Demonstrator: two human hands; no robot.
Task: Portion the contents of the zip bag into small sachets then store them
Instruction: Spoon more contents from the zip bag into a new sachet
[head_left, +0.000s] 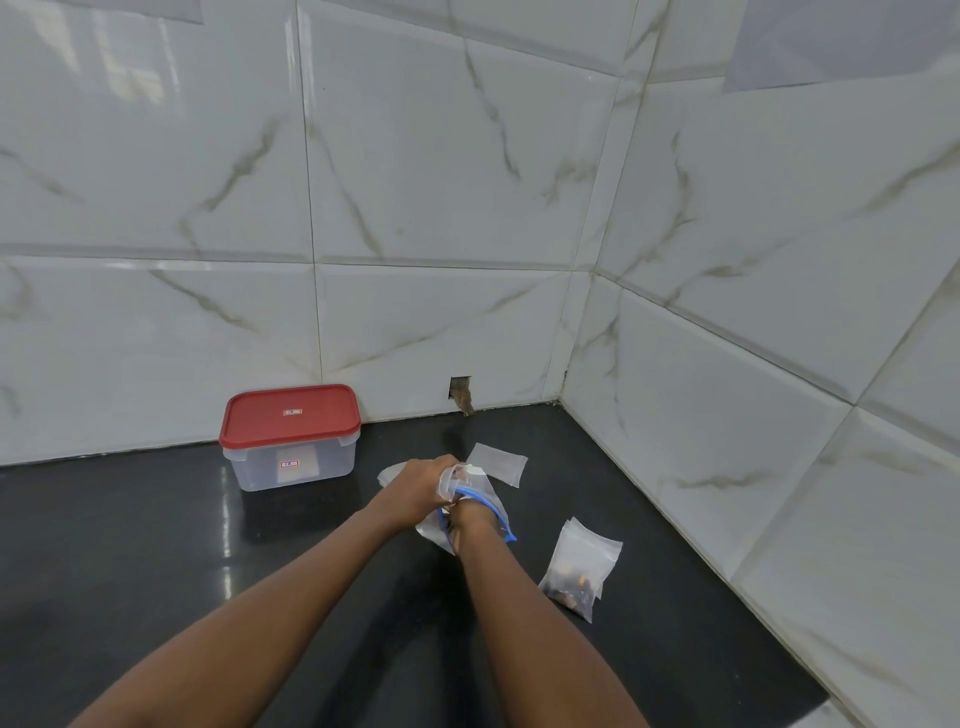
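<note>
Clear zip bag (482, 484) gripped by left hand (422, 483), right hand (466, 514) wrist-deep inside, its grip hidden

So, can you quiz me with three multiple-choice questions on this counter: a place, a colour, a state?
1. Where is the clear plastic box with the red lid? A) back left, against the tiled wall B) right corner C) front edge
2. The seal of the clear zip bag is: A) green B) blue C) yellow
3. The box's red lid is: A) beside it B) closed on it C) propped on the wall
Answers: A, it stands left of the bag at the wall; B, a blue strip rings the mouth that the left hand grips; B, the lid sits flat on top.
</note>
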